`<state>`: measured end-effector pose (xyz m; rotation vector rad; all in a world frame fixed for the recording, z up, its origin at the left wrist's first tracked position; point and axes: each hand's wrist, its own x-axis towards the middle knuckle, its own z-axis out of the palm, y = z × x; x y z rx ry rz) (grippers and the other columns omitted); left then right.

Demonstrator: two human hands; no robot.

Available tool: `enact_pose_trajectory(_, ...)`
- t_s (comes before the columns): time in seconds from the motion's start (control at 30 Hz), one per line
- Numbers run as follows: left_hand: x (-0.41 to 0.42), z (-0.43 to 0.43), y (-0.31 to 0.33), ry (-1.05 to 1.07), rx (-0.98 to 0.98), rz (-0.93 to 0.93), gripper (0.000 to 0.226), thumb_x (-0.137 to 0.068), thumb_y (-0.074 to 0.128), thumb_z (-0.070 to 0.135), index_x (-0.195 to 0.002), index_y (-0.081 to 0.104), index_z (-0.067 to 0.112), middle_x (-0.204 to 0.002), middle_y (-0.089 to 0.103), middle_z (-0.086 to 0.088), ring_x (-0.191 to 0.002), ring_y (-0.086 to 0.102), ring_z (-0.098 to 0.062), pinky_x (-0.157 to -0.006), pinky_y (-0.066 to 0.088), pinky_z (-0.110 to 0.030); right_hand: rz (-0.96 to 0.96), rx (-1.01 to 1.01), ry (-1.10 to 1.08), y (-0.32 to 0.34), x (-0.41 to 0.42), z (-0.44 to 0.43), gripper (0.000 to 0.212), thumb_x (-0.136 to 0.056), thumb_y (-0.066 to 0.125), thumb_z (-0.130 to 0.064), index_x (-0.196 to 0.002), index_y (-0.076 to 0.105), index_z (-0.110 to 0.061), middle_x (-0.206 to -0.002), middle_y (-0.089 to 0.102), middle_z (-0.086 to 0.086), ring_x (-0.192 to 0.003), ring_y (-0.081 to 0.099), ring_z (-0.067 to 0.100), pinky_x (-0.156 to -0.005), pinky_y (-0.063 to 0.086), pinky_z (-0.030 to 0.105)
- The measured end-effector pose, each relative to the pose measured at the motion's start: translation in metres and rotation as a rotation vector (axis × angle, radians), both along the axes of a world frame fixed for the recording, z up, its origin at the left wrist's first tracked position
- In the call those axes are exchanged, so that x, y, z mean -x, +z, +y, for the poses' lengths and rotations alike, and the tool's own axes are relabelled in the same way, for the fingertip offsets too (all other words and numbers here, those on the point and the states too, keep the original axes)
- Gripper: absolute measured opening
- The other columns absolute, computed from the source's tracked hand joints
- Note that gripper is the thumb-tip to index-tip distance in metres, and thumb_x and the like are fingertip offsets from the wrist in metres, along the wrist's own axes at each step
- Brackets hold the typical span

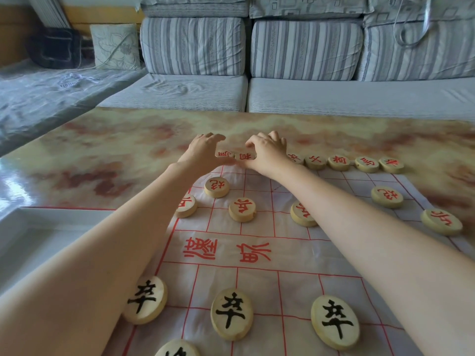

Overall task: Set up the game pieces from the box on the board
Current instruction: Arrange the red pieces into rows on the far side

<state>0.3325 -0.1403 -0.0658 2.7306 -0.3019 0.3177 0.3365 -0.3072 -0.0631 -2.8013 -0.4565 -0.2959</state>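
A white sheet board [257, 283] with red grid lines lies on the marble-patterned table [102, 150]. Round wooden pieces with red characters line its far edge [338, 162] and dot the rows below [242, 209]. Black-marked pieces [231, 313] sit near me. Both arms reach to the far row. My left hand [203, 147] pinches a red piece [224, 154] at the far left. My right hand [267, 149] pinches the neighbouring red piece [246, 157]. Both pieces sit low at the board's far edge.
A white box [38, 235] sits at the left edge of the table, partly hidden by my left arm. Behind the table stands a striped sofa [303, 50] with cushions. A plastic-covered surface [51, 91] lies far left.
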Motion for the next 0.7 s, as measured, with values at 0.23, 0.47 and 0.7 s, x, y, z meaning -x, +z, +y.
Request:
enact_pose_trajectory(0.23, 0.006, 0.003, 0.012, -0.154, 0.048, 0.09, 0.046, -0.081, 0.068, 0.017, -0.125, 0.056, 0.012, -0.122, 0.063, -0.006, -0.113, 0.058, -0.016, -0.091, 0.034, -0.012, 0.094, -0.048, 0.004, 0.0, -0.003, 0.0, 0.048, -0.078, 0.061, -0.057, -0.116, 0.062, -0.026, -0.118, 0.057, 0.008, -0.123, 0.032, 0.023, -0.086, 0.021, 0.032)
enact_pose_trajectory(0.47, 0.0, 0.0, 0.009, -0.064, -0.007, 0.027, 0.043, -0.079, 0.07, 0.026, -0.119, 0.06, 0.013, -0.114, 0.064, -0.009, -0.105, 0.06, -0.023, -0.09, 0.043, -0.026, 0.094, -0.076, -0.029, -0.001, -0.006, 0.001, 0.044, -0.076, 0.065, -0.056, -0.108, 0.066, -0.026, -0.117, 0.057, 0.009, -0.121, 0.035, 0.024, -0.081, 0.018, 0.031)
enact_pose_trajectory(0.7, -0.003, 0.0, -0.003, 0.027, -0.026, -0.066, 0.054, -0.07, 0.072, 0.047, -0.11, 0.064, 0.012, -0.108, 0.06, -0.012, -0.099, 0.057, -0.029, -0.091, 0.045, -0.039, 0.098, -0.095, -0.05, -0.002, -0.006, 0.002, 0.045, -0.074, 0.068, -0.052, -0.112, 0.065, -0.027, -0.12, 0.056, 0.009, -0.122, 0.035, 0.025, -0.091, 0.023, 0.032)
